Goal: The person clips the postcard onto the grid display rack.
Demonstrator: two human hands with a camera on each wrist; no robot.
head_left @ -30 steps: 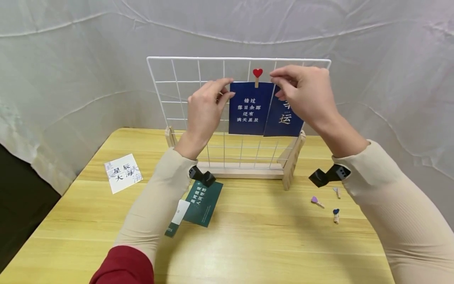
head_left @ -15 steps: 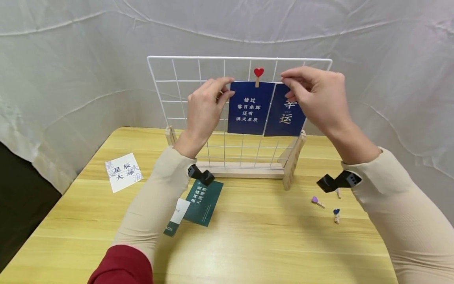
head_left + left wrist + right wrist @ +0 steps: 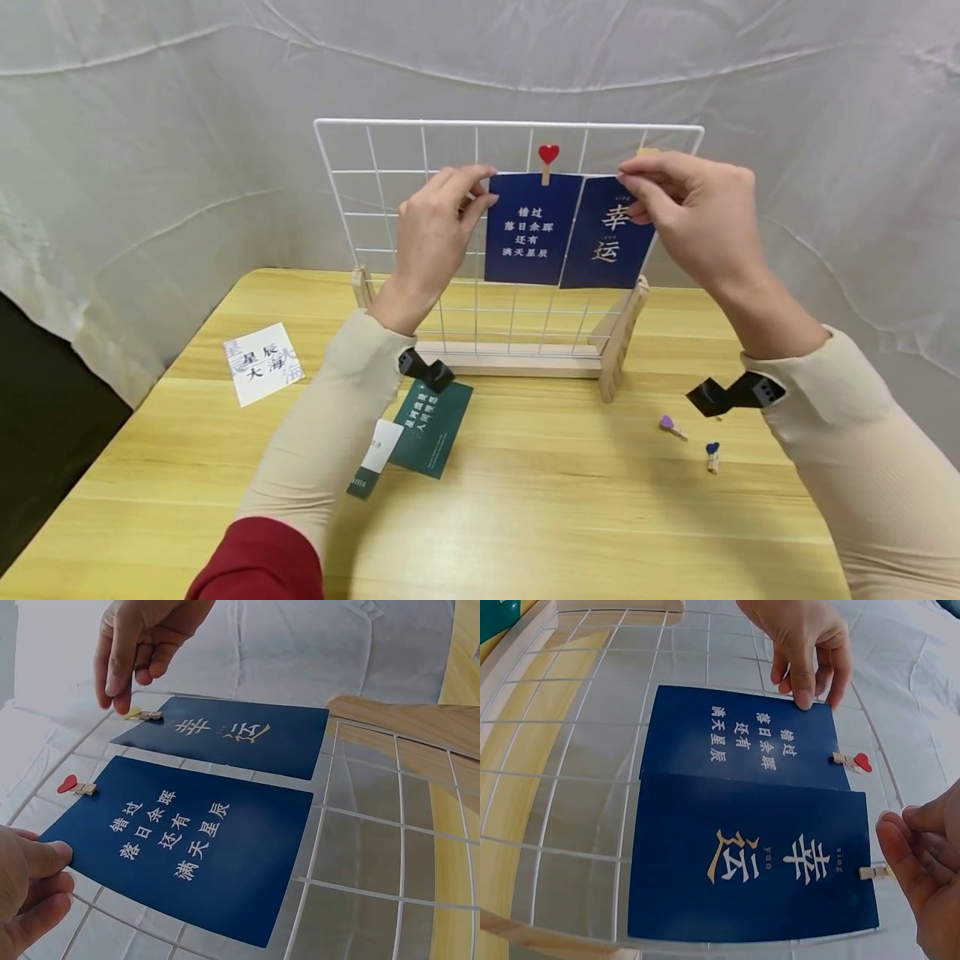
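Observation:
A dark blue card (image 3: 525,258) with white lettering hangs on the white wire grid under a red heart clothespin (image 3: 548,156). My left hand (image 3: 438,221) pinches its upper left corner, thumb on the front. Beside it hangs a second blue card (image 3: 682,862) with two large gold and white characters, held by a small clothespin (image 3: 873,873) with a yellow top. My right hand (image 3: 693,208) is close to that clothespin, with thumb and index fingertips near each other and nothing seen between them. In the head view this hand covers the card's upper right corner.
The wire grid (image 3: 420,123) stands on a wooden base (image 3: 510,364). On the table lie a white card (image 3: 264,364) to the left, a green card (image 3: 431,429) in front, and heart clothespins to the right, a purple one (image 3: 667,423) and a blue one (image 3: 712,457).
My right hand has moved right, away from the red heart clothespin and along the second card's top edge toward the yellow-topped clothespin. The left hand stays at its corner.

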